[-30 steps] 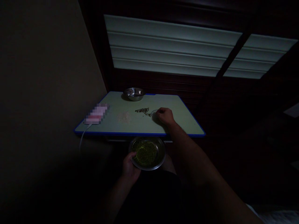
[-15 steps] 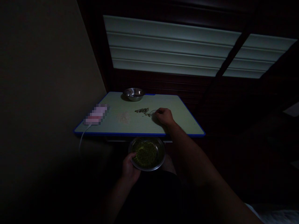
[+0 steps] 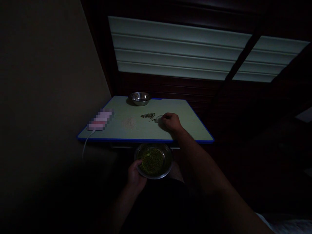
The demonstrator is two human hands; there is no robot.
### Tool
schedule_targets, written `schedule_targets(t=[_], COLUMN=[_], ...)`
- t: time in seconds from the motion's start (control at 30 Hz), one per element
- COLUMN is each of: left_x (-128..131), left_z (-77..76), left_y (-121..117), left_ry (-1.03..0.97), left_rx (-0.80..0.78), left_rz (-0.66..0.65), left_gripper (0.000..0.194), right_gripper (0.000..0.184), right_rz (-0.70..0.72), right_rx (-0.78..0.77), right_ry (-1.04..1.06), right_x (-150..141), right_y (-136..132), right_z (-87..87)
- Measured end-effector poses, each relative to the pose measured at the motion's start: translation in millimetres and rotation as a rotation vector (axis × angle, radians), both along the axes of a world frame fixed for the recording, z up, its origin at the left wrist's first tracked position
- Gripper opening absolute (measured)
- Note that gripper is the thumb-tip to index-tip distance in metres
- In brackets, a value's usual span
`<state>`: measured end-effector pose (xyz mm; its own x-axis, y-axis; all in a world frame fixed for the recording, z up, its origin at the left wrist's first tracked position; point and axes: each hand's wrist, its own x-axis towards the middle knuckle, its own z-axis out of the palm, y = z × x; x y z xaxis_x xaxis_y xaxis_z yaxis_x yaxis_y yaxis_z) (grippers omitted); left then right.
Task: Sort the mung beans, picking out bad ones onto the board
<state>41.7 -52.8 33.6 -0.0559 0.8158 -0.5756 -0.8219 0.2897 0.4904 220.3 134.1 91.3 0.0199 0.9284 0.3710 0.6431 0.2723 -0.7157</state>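
Note:
My left hand (image 3: 136, 175) is closed on the near-left rim of a metal bowl (image 3: 168, 165), thumb over the edge. Small green mung-like beans (image 3: 152, 161) cover much of its bottom. The bowl is below the near edge of a low table, over my lap. On the table, my right hand (image 3: 171, 121) is closed in a pinch on a thin, curved, pale object (image 3: 159, 116), too dim to name. Its end is beside a scattered pile of dark small grains (image 3: 148, 115). Left of these lies a patch of pale grains (image 3: 129, 122).
The pale tabletop (image 3: 192, 126) has a blue edge. A second metal bowl (image 3: 139, 98) stands at its back. A blurred-out pinkish phone-like object (image 3: 101, 119) lies at the left, with a white cable (image 3: 85, 144) hanging over the edge. Wall at left; slatted panels behind.

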Motion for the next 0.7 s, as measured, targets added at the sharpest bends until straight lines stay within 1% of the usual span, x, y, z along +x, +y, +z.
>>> schedule_targets(t=[0.13, 0.33, 0.5, 0.57, 0.63, 0.7], left_x=[0.5, 1.6, 0.9, 0.5, 0.4, 0.3], left_z=[1.7, 4.3, 3.4, 2.2, 1.0, 0.5], left_y=[-0.2, -0.1, -0.4, -0.6, -0.4, 0.2], left_ry=[0.000, 0.018, 0.011, 0.004, 0.002, 0.001], left_rx=[-0.019, -0.015, -0.007, 0.004, 0.011, 0.009], left_rz=[-0.008, 0.009, 0.009, 0.004, 0.003, 0.003], left_gripper=[0.034, 0.034, 0.033, 0.033, 0.033, 0.034], right_gripper=[0.015, 0.016, 0.016, 0.021, 0.030, 0.035], right_rz=[0.022, 0.109, 0.180, 0.192, 0.201, 0.206], right_rx=[-0.025, -0.034, -0.023, -0.023, -0.047, -0.074], right_ry=[-0.005, 0.028, 0.054, 0.061, 0.067, 0.070], right_x=[0.2, -2.0, -2.8, -2.5, -2.0, -1.6], right_y=[0.1, -1.7, -2.8, -3.2, -3.6, -4.0], right_z=[-0.1, 1.5, 2.1, 2.1, 1.9, 1.5])
